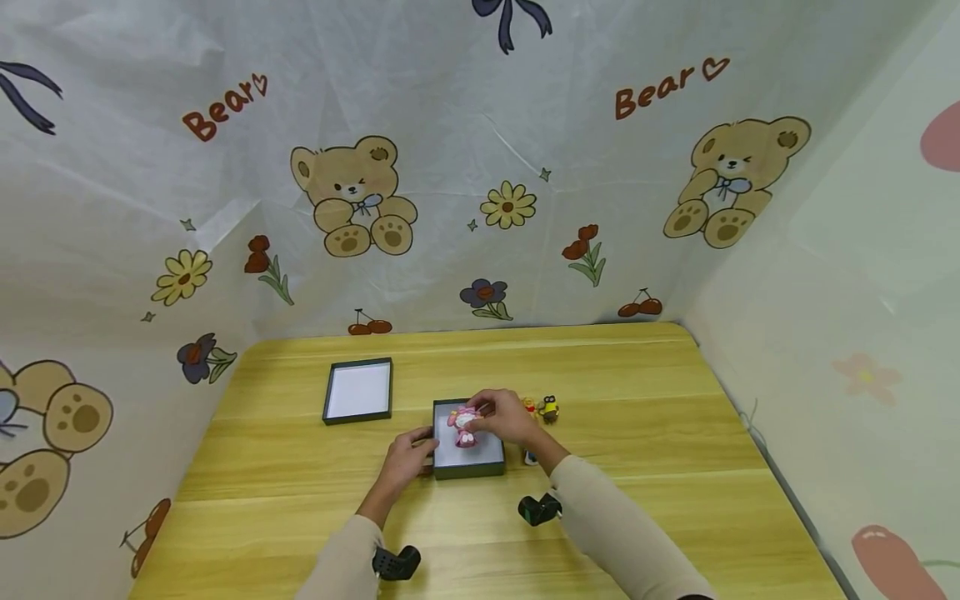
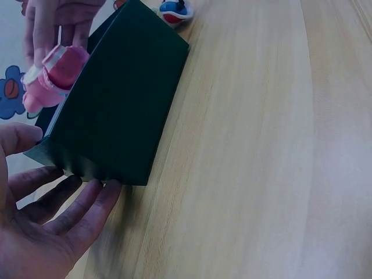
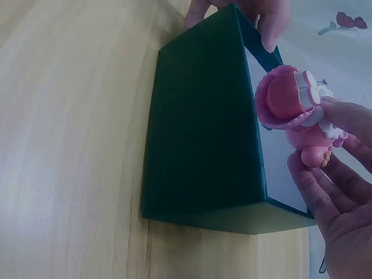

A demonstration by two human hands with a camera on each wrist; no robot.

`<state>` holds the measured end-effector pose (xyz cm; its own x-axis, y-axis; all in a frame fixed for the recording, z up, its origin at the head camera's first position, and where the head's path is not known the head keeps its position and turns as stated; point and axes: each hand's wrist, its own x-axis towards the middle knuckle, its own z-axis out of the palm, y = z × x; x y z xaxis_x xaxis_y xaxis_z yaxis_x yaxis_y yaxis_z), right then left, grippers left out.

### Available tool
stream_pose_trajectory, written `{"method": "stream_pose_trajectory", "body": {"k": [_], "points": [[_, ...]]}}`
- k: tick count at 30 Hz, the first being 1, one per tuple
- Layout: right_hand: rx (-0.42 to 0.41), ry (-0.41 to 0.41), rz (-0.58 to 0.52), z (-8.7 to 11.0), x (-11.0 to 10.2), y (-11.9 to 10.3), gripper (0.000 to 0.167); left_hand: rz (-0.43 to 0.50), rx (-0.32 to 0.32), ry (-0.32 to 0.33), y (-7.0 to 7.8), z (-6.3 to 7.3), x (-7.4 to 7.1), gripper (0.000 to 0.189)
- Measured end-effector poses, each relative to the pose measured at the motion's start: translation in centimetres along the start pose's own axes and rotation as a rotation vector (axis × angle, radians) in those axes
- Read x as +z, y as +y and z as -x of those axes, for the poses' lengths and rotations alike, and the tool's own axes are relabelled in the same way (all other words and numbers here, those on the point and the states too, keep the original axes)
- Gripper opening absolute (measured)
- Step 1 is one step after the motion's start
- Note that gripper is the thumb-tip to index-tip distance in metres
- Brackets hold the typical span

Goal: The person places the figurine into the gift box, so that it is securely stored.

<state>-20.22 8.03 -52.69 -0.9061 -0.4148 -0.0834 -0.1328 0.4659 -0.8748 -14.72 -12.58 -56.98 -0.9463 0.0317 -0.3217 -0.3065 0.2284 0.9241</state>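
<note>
Above the dark green open box (image 1: 468,471) with a white inside, a pink-and-white toy figurine (image 1: 466,427) is held by my right hand (image 1: 510,417). Its thumb and fingers pinch the figurine's head, and in the right wrist view the pink skirt and white feet (image 3: 308,90) show. My left hand (image 1: 408,458) grips the box at its left wall. In the left wrist view the left thumb (image 2: 26,138) lies at the rim while the other fingers touch the outer side.
A matching lid (image 1: 387,392) lies inside-up at the back left of the wooden table (image 1: 615,367). Right of the box stand a yellow-and-black figurine (image 1: 550,409) and a small red-and-yellow one (image 1: 529,406). Another toy (image 2: 176,11), blue, white and red, sits nearer, partly hidden by my right arm.
</note>
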Motion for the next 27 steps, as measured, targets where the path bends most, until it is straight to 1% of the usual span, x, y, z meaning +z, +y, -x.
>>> {"method": "stream_pose_trajectory", "body": {"k": [4,13,20,27], "points": [[-0.024,-0.010,0.033,-0.1,0.3,0.0,0.027,-0.012,0.006,0.000,0.2,0.0,0.0,0.044],[-0.052,-0.044,0.080,-0.3,1.1,-0.3,0.024,0.010,0.018,-0.002,0.1,0.1,0.0,0.044],[-0.044,-0.065,0.107,-0.4,1.4,-0.6,0.022,0.027,0.011,-0.005,0.1,0.1,-0.1,0.045],[-0.056,-0.069,0.128,-0.5,1.7,-0.4,0.021,0.018,0.019,-0.006,0.1,0.2,-0.1,0.044]]}}
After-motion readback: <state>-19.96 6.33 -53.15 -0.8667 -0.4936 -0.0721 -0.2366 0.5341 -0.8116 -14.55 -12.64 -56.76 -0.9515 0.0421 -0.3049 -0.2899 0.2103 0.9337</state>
